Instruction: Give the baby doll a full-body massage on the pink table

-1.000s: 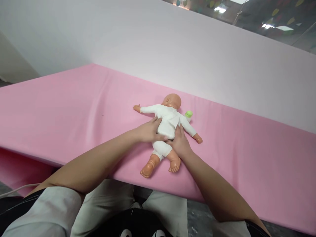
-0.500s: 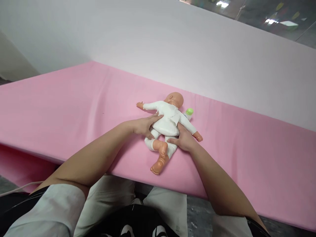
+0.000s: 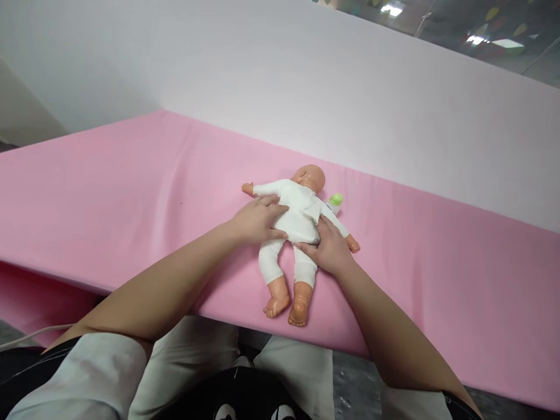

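L hand (image 3: 259, 221) & R hand (image 3: 332, 246) touch opp. sides of baby doll (image 3: 300, 219) at waist, fingers apart; can't tell if gripping. Doll's prone btwn them on pink-covered desk (image 3: 109, 192), legs nearer. Green-capped bottle (image 3: 335, 202) just past R hand.

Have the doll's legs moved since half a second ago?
Yes. The doll's legs, crossed then, now lie side by side, with feet closer to the pink table's front edge.
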`<state>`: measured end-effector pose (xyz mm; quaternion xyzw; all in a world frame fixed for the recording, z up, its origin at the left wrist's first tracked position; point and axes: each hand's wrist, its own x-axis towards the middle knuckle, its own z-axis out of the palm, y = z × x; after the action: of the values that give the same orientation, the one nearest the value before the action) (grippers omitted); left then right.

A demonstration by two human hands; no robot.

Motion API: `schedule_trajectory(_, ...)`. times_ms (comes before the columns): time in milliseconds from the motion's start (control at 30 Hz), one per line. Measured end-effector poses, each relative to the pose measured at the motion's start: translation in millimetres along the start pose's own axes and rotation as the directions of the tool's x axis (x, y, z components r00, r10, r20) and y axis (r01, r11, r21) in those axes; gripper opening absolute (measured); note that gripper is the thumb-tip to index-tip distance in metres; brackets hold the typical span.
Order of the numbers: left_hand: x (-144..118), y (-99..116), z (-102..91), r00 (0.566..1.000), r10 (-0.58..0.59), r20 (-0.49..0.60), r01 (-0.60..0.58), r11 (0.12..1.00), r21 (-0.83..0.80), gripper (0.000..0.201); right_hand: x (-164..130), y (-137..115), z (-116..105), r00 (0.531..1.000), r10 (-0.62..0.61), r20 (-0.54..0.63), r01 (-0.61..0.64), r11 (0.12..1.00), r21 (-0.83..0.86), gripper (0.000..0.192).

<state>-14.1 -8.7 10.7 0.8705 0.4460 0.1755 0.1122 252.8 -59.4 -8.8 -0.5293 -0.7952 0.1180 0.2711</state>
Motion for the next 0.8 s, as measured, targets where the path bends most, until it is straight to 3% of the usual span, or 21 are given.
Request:
schedule_trajectory(100, -1, 13, 12.0, 0.976, 0.166, -0.144, -0.163, 0.986, 0.028, 0.068, -1, -1, 5, 0.999, 0.031, -0.016, -0.031, 0.999, -0.022, 0.090)
schedule_trajectory(200, 3, 21, 25.3, 0.962, 0.246, -0.119, -0.243, 0.969, 0.041, 0.073, -3, -3, 8, 1.000, 0.012, -0.015, -0.013, 0.999, -0.029, 0.094)
schedule_trajectory(267, 9, 22, 31.0, 0.976, 0.191, -0.103, -0.189, 0.981, 0.033, 0.077, -3, -5, 9, 1.000, -0.010, -0.004, 0.010, 1.000, -0.023, 0.093)
schedule_trajectory(367, 18, 19, 33.2, 0.988, 0.019, -0.153, -0.023, 0.999, -0.023, 0.072, -4, -8, 8, 1.000, -0.021, 0.002, 0.021, 1.000, -0.019, 0.093)
schedule_trajectory(467, 20, 13, 29.6, 0.963, -0.165, -0.214, 0.149, 0.985, -0.090, 0.063, -5, -9, 8, 1.000, -0.008, -0.007, 0.008, 0.998, -0.064, 0.091)
schedule_trajectory(567, 14, 9, 23.3, 0.933, -0.227, -0.280, 0.210, 0.974, -0.088, 0.057, -7, -8, 11, 0.998, -0.015, -0.053, 0.008, 0.990, -0.142, 0.080)
schedule_trajectory(700, 3, 14, 14.1, 0.921, -0.073, -0.382, 0.065, 0.997, -0.034, 0.041, -9, -6, 14, 0.972, -0.132, -0.194, 0.098, 0.980, -0.174, 0.057)
schedule_trajectory(800, -3, 26, 8.9, 0.962, 0.146, -0.233, -0.146, 0.989, 0.015, 0.029, -9, -9, 12, 0.957, -0.220, -0.191, 0.195, 0.971, -0.142, 0.033)
